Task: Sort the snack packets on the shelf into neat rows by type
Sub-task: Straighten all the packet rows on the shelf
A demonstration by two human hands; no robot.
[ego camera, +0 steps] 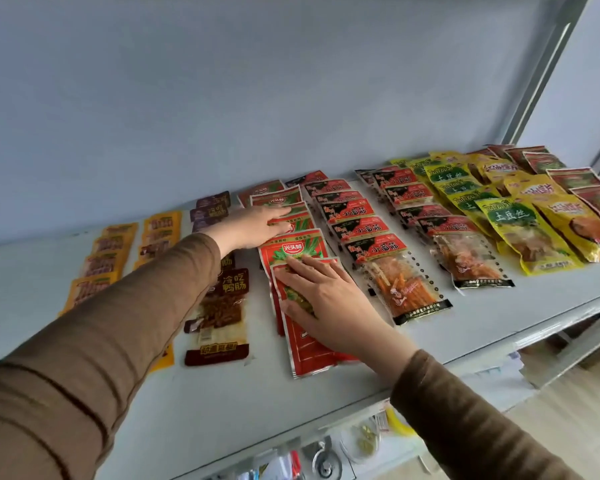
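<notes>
Snack packets lie in rows on a pale shelf (326,386). A row of red packets with green print (293,249) runs front to back in the middle. My left hand (253,226) lies flat on the packets farther back in that row, fingers spread. Flat on the front red packet (305,351) rests my right hand (326,299), pressing it down. Neither hand grips anything. To the left is a row of brown packets (227,292), partly hidden by my left arm, and beyond it two rows of orange packets (106,258).
Right of my hands run two rows of red-and-black packets with clear windows (395,271), then green-and-yellow packets (520,230), yellow packets (575,223) and dark red ones (568,178) at the far right. A wall stands behind the shelf. Clutter shows on a lower shelf (326,459).
</notes>
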